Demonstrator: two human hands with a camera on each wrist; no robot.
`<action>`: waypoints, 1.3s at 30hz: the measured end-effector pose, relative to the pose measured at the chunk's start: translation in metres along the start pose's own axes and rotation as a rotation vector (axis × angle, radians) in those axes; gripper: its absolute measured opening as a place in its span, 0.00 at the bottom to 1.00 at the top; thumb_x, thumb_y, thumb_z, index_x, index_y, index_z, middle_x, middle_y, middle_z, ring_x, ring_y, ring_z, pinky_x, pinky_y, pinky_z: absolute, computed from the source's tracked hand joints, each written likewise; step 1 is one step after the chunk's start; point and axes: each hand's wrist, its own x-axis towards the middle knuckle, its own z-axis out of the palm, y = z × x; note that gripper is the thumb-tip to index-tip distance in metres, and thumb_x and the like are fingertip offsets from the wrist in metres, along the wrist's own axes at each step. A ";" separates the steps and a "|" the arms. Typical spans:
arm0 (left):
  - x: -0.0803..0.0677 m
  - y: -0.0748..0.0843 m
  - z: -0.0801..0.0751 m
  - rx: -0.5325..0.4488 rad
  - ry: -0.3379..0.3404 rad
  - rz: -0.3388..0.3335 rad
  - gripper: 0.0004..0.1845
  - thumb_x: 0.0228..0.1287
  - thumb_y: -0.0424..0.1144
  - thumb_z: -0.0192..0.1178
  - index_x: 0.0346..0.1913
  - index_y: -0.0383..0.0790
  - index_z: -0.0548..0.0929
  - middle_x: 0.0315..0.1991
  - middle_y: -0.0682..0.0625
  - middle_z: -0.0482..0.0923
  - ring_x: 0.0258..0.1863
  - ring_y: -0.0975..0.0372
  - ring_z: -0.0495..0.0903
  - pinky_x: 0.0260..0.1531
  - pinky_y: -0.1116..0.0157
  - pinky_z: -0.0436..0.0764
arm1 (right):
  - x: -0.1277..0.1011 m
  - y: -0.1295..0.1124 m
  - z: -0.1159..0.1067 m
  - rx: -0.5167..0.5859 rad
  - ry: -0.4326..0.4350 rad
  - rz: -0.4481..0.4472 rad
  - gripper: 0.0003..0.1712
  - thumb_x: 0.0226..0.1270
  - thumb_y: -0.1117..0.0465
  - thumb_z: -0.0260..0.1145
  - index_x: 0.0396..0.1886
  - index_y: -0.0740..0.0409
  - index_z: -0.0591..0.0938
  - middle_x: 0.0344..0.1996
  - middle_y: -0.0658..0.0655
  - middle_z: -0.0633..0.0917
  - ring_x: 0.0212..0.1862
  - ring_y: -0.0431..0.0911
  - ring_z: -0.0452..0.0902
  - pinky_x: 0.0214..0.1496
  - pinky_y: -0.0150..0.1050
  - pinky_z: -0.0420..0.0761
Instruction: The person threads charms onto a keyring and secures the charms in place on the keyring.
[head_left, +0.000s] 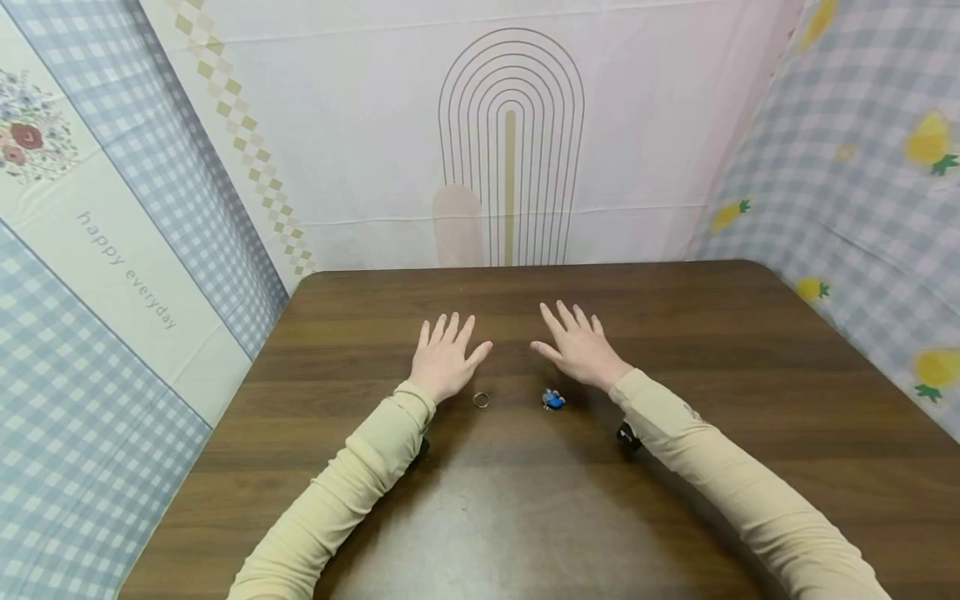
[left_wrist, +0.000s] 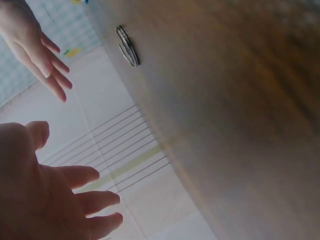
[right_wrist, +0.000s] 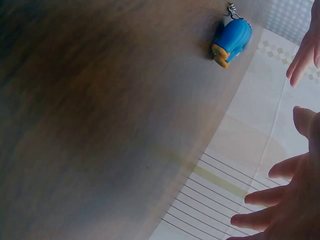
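A metal split key ring (head_left: 481, 400) lies on the brown wooden table, just right of the left wrist; its doubled coil (left_wrist: 127, 46) shows in the left wrist view. To its right lies a small blue figurine charm (head_left: 553, 399) with orange feet and a short metal chain (right_wrist: 232, 10). My left hand (head_left: 442, 360) is held over the table beyond the ring, fingers straight and spread, holding nothing. My right hand (head_left: 582, 346) mirrors it beyond the charm, fingers spread and empty. Ring and charm lie apart from each other, between the two forearms.
The wooden table (head_left: 480, 517) reaches back to a white cloth (head_left: 360, 125) printed with arches. Blue checked cloth hangs at the left (head_left: 97, 75) and right (head_left: 847, 192). A dark band (head_left: 628, 435) sits at the right wrist under the beige sleeve.
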 end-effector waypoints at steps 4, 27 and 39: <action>-0.001 0.000 0.001 -0.005 0.010 0.014 0.36 0.74 0.63 0.34 0.76 0.47 0.53 0.77 0.42 0.49 0.78 0.49 0.45 0.77 0.48 0.39 | -0.001 -0.001 0.002 0.001 -0.004 -0.007 0.42 0.74 0.41 0.51 0.77 0.58 0.52 0.74 0.71 0.56 0.73 0.72 0.50 0.71 0.70 0.51; -0.008 0.001 -0.004 0.003 0.038 0.040 0.35 0.74 0.62 0.35 0.77 0.51 0.50 0.78 0.45 0.45 0.79 0.52 0.42 0.76 0.46 0.38 | -0.005 -0.008 0.003 -0.009 0.006 -0.005 0.45 0.72 0.39 0.53 0.77 0.59 0.50 0.75 0.71 0.51 0.76 0.69 0.41 0.73 0.69 0.44; -0.010 -0.002 -0.006 0.017 0.020 0.057 0.34 0.74 0.62 0.37 0.77 0.52 0.52 0.78 0.43 0.48 0.79 0.51 0.44 0.76 0.46 0.40 | -0.004 -0.013 0.000 -0.020 0.025 -0.071 0.43 0.72 0.41 0.55 0.76 0.58 0.53 0.74 0.72 0.53 0.76 0.70 0.43 0.74 0.68 0.44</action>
